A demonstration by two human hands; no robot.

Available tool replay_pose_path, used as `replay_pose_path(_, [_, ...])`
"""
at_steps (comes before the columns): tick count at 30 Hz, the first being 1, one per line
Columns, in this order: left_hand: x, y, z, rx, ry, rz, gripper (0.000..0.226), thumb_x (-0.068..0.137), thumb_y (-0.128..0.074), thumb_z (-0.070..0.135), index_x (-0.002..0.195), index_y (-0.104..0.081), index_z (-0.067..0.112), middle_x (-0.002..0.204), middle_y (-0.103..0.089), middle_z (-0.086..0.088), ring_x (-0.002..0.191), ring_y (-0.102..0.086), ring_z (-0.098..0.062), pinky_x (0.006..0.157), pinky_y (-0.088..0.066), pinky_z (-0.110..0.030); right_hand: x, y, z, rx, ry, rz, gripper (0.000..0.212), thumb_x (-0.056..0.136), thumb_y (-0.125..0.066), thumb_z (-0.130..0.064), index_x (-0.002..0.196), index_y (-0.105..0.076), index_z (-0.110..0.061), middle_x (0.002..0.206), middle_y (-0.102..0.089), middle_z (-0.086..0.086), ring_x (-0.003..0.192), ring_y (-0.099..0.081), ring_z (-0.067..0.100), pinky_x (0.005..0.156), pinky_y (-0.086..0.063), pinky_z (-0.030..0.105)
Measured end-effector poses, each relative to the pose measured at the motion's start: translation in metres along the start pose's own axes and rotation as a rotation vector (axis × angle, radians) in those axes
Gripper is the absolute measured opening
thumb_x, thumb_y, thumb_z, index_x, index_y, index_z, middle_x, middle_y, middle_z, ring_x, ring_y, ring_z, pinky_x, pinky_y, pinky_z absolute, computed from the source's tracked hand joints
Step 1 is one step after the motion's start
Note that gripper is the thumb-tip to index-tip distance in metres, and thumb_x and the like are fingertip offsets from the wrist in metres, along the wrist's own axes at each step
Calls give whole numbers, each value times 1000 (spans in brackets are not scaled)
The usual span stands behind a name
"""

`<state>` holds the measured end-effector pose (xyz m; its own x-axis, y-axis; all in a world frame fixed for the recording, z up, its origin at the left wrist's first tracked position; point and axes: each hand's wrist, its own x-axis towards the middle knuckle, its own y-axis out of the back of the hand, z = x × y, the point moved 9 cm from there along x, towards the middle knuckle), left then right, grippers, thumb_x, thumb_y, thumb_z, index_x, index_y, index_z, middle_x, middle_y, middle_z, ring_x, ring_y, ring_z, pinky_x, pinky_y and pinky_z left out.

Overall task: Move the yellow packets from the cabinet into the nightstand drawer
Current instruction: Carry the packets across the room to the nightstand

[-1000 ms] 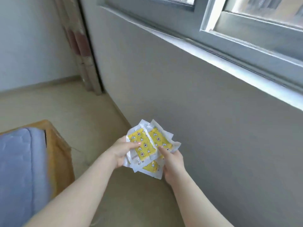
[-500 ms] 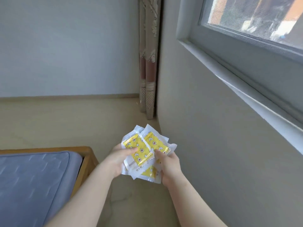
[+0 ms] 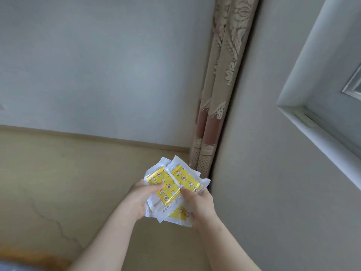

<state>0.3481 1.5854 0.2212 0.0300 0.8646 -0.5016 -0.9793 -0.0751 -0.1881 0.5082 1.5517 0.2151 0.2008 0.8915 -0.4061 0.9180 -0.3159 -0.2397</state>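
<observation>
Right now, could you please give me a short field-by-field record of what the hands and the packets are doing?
held item: yellow packets, several, fanned and overlapping
left hand: grips the left edge of the bundle, thumb on top
right hand: grips the right side of the bundle
position: in the air above the floor, near the curtain in the corner
task furniture: none in view

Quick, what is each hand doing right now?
The left hand holds the yellow packets, thumb on top.
The right hand holds the same stack from the other side.
</observation>
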Motion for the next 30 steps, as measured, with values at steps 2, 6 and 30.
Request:
replay_pose_path(2, [42, 0, 35, -15, -19, 25, 12, 83, -67, -1, 88, -63, 9, 89, -69, -11, 79, -65, -25, 67, -52, -35, 48, -24, -25, -12, 3, -36, 19, 87, -63, -7, 104, -64, -15, 97, -73, 7, 90, -70, 27, 87, -54, 50])
replay_pose_path(6, [113, 9, 92, -49, -63, 78, 11, 84, -65, -1, 88, -64, 9, 86, -70, -10, 77, -65, -24, 64, -51, -34, 132, -74, -59, -23, -4, -105, 18, 87, -61, -4, 102, -64, -14, 96, -73, 7, 89, -70, 26, 87, -54, 48])
replay_pose_path(30, [456, 220, 311, -502, -187, 612, 14, 87, -57, -6, 96, -61, 2, 86, -71, -18, 65, -70, -28, 49, -56, -33, 531, -477, -111, -407, -190, -688, 18, 87, -61, -4, 100, -64, -17, 98, -70, 8, 95, -66, 28, 89, -53, 47])
